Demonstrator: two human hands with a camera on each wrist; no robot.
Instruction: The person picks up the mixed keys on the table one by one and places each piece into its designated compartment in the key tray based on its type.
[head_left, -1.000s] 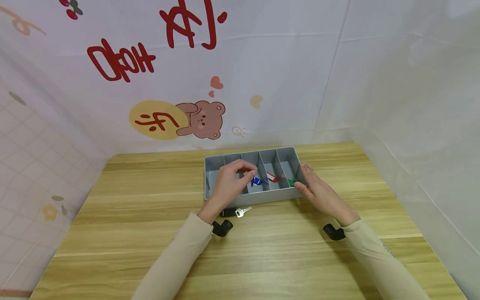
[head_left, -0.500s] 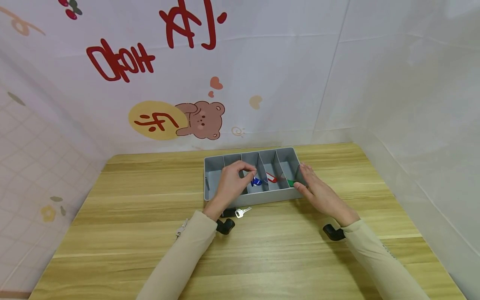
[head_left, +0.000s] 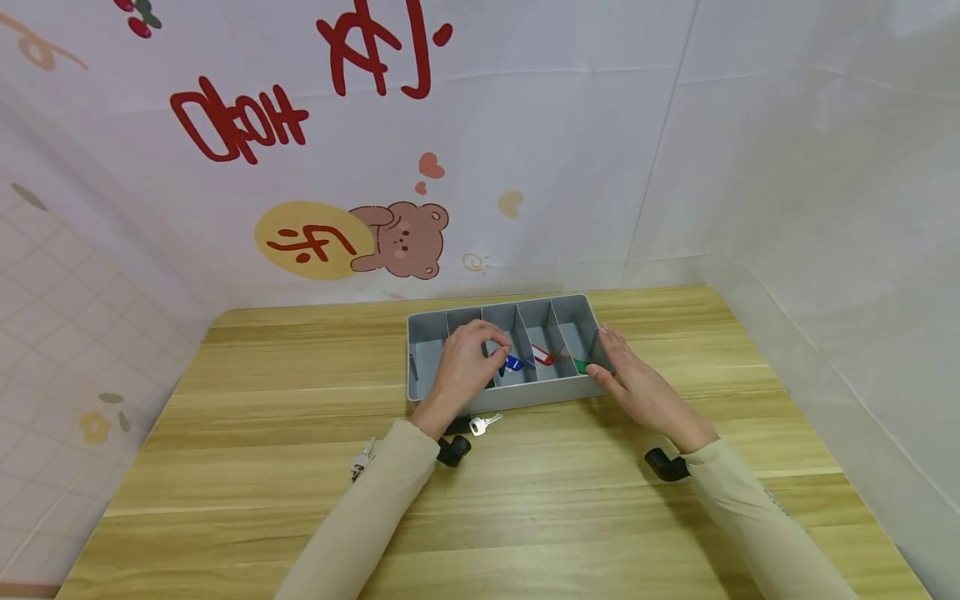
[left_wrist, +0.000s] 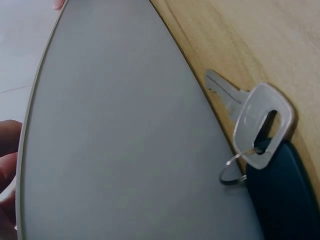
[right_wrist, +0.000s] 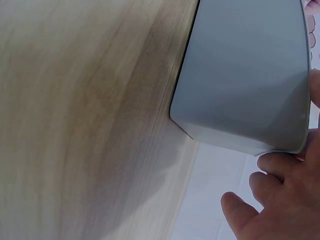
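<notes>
A long grey divided tray (head_left: 547, 392) lies on the wooden table. My left hand (head_left: 467, 358) reaches over its front wall, thumb and forefinger pinched together above the middle compartment. A blue key tag (head_left: 513, 363) lies directly below those fingertips; I cannot tell how much of it or its key they hold. My right hand (head_left: 645, 387) touches the tray's right end, fingers straight along the end wall and thumb at the front rim. The right wrist view shows these fingers (right_wrist: 280, 165) beside the tray's corner. A red key tag (head_left: 542, 355) and a green key tag (head_left: 581, 366) lie in compartments farther right.
In front of the tray lies a silver key (head_left: 483, 425) on a ring with a dark fob (left_wrist: 280, 195). More keys (head_left: 362, 460) lie beside the left sleeve. A thin dark item (head_left: 414, 367) is in the leftmost compartment. A white printed cloth (head_left: 562, 150) hangs behind the table.
My left hand has shifted slightly, its pinched fingertips drawing a little left of the blue tag. The left sleeve has moved right, uncovering the keys beside it. My right hand has stayed in place.
</notes>
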